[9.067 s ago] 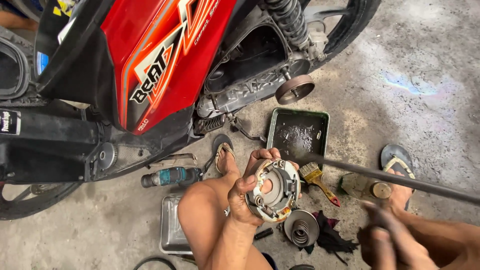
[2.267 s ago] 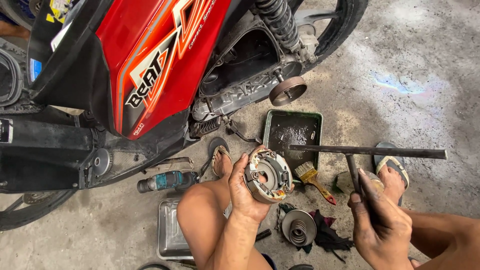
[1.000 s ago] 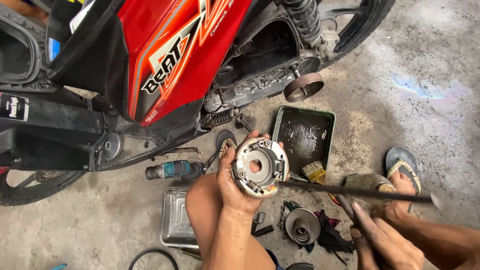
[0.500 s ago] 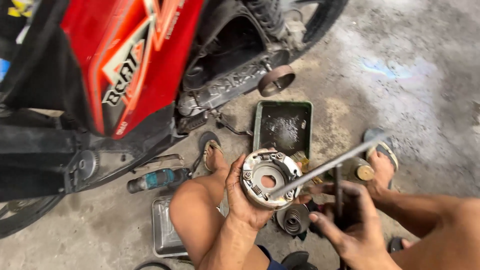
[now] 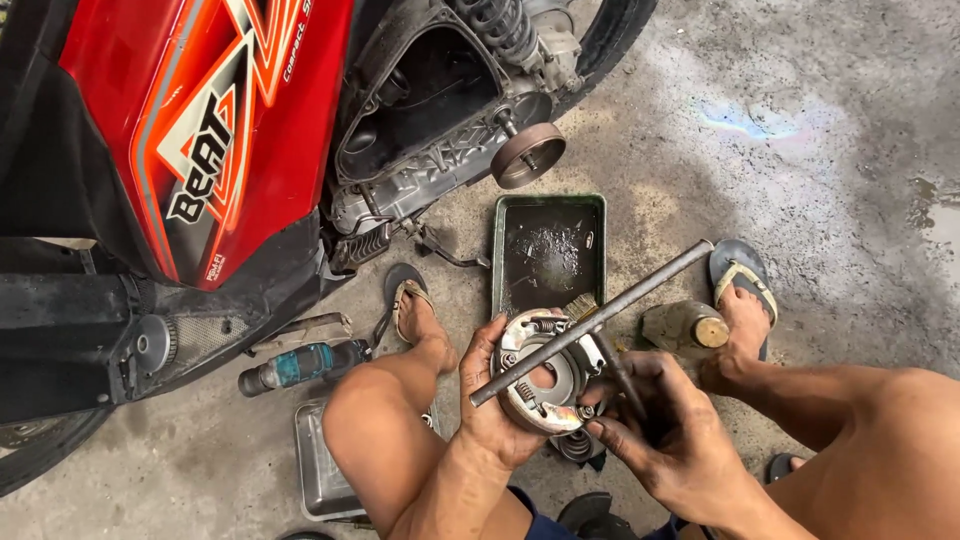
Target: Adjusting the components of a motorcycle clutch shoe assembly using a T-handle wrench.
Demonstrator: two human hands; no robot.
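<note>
Left hand point(image 5: 495, 400) clamps the clutch assembly point(image 5: 545, 372); right hand point(image 5: 665, 440) grips the T-wrench point(image 5: 600, 320) across it.

Clutch assembly point(image 5: 545, 372) bare metal, greasy; T-wrench point(image 5: 600, 320) dull steel; scooter panel point(image 5: 210, 120) glossy plastic; floor point(image 5: 800, 150) rough concrete

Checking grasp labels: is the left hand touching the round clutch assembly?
Touching. The head view shows the left hand cupped under the round clutch assembly, its fingers wrapped over the rim with no gap. The metal T-bar crosses the assembly's face.
</note>
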